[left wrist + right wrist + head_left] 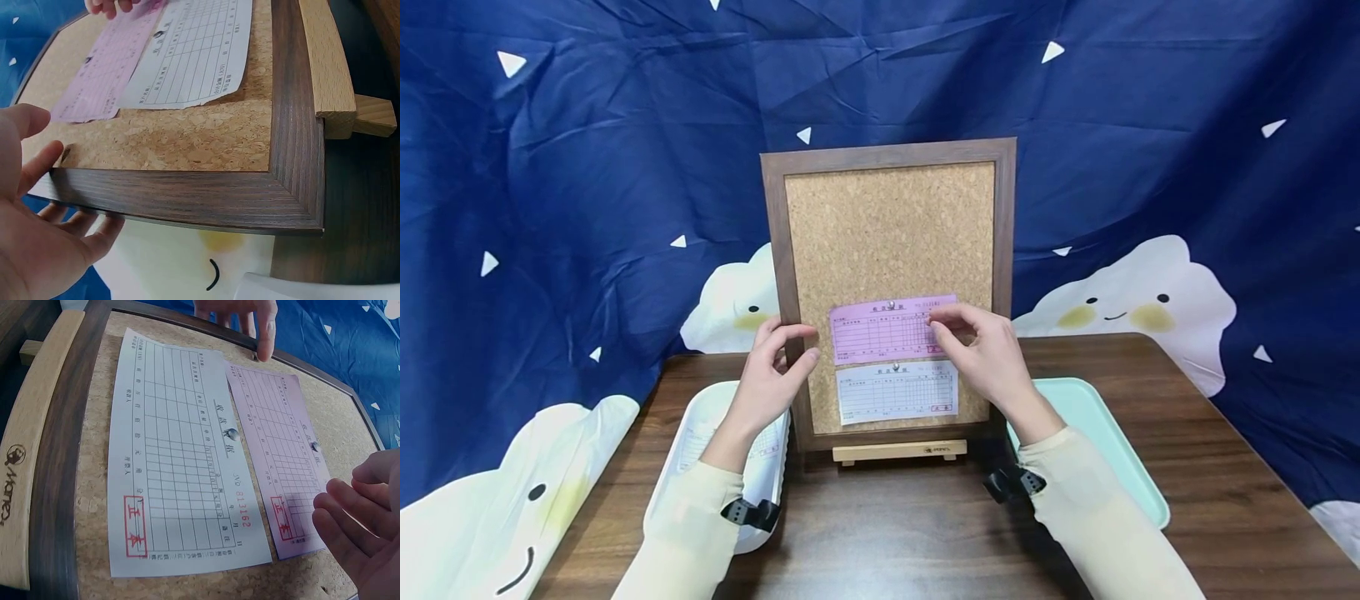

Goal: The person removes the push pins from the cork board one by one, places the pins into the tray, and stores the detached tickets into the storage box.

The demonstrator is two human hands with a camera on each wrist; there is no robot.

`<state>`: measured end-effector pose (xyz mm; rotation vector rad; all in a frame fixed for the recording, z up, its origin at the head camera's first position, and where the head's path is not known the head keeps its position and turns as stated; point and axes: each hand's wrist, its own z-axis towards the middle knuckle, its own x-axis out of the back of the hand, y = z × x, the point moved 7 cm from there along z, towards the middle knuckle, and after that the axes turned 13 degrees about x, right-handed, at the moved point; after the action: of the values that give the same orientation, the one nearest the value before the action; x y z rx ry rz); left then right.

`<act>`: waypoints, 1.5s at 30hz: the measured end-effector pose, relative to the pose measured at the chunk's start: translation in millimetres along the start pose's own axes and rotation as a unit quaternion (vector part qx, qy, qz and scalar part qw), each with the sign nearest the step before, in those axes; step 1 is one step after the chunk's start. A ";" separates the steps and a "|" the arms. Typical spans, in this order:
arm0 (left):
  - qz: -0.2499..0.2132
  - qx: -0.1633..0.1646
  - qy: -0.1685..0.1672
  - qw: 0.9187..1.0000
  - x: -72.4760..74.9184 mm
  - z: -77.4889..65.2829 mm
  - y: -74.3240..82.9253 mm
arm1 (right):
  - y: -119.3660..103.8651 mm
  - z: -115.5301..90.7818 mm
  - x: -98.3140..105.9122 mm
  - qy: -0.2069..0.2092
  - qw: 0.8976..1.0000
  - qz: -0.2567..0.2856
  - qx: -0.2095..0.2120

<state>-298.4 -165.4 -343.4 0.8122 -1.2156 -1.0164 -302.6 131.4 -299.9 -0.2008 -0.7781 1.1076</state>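
Observation:
A framed corkboard [891, 225] stands upright with two printed slips pinned low on it. The pink slip [880, 333] is above; the white slip [887, 396] overlaps its lower edge in the right wrist view. Each has a round metallic pushpin near its top middle, one on the pink slip [315, 447] and one on the white slip [232, 434]. At the board's left side, my left hand [775, 367] holds the frame edge, some fingers along its outer side and a fingertip over the cork. My right hand [988, 350] has bent, loose fingers right at the pink slip's right end.
A small wooden stand [898, 451] supports the board's bottom. On the left a white tray [658, 500] contains a printed slip [700, 437]. To the right lies a mint-green tray [1105, 442]. A dark blue cloth [625, 150] with clouds hangs behind the wooden table [1217, 467].

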 end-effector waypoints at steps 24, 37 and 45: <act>0.025 -0.006 0.012 1.000 -9.5 4.8 5.5 | -4.9 9.3 -16.1 0.012 1.000 -0.006 0.014; 0.019 0.005 0.010 1.000 -12.7 7.0 5.1 | -4.0 9.6 -24.2 0.015 1.000 -0.007 -0.002; 0.011 -0.006 0.020 1.000 -14.4 10.8 5.9 | -5.2 12.2 -29.1 0.032 0.999 -0.001 0.009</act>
<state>-308.5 -149.7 -341.0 0.8049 -1.1811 -0.9848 -313.1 101.2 -301.9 -0.2183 -0.7108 1.1008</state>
